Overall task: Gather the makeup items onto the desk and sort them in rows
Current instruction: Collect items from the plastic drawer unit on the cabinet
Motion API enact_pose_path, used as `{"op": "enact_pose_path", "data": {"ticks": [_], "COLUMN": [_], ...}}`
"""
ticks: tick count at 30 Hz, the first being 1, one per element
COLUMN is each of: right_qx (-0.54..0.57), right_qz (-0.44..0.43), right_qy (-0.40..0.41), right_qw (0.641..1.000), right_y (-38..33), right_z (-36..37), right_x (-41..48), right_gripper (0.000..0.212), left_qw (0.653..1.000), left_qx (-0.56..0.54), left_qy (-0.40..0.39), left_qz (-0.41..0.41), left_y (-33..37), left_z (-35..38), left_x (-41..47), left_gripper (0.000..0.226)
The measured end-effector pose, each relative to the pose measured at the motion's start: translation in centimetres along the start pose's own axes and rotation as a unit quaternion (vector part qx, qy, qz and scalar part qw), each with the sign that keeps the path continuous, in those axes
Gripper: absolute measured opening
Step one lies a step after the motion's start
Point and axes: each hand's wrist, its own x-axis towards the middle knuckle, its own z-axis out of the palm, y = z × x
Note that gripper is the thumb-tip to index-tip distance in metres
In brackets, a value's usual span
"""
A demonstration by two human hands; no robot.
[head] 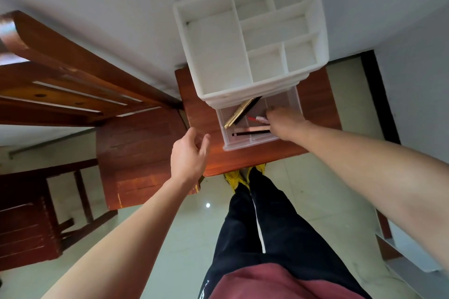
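Reaching into the clear plastic drawer (250,145) on the red-brown wooden bench (243,161), the right hand (285,122) meets the slim red-and-silver pen (262,119) inside; whether its fingers (273,113) grip cannot be told. Pinch mid-barrel, lift straight; the left hand (189,153), open beside the drawer, should steady it.

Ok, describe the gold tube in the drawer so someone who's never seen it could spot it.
Find the white organiser on the small wooden table; its clear drawer is pulled out at the bottom. In the left part, the gold tube lies slanted beside a black stick, the only shiny gold item there.
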Motion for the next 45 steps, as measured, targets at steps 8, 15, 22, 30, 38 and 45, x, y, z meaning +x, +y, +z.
{"op": "enact_pose_path", "data": {"ticks": [8, 15, 22, 30, 38, 45], "right_qx": [0.076, 0.149, 0.224, 0.164, 0.074, 0.076], "right_qz": [0.006, 0.049, 0.097, 0.047, -0.058, -0.041], "right_qy": [0.022, 0.069, 0.073, 0.082, 0.034, -0.021], "right_qw": [0.997, 0.985, 0.967, 0.982, 0.995, 0.996], "right_y": [1.6, 4.6, 6.9, 5.9, 1.9, -1.0], "right_z": [-2.1, -1.2, 1.5, 0.1, -1.5, -0.9], "right_x": [-2.5, -7.6, -9.3, -7.3, -2.4, 0.2], "right_gripper": [0.020, 0.028, 0.015, 0.011, 0.013, 0.024], "left_qw": [0.983, 0.951, 0.922, 0.906, 0.900, 0.935], "left_qx": [0.129, 0.258, 0.329, 0.356, 0.303, 0.234], "left_qy": [-0.079, -0.141, -0.143, -0.176, -0.204, -0.166], "left_qz": [0.107, 0.095, 0.148, 0.147, 0.238, 0.210], "left_y": [3.7, 6.2, 6.5, 5.8, 5.7, 3.5], "left_z": [2.7, 8.4, 12.5, 11.7, 7.7, 3.9], "left_x": [3.8, 6.0, 7.6, 8.8, 7.1, 5.5], "left_gripper": [0.016, 0.043, 0.040, 0.043, 0.045, 0.031]}}
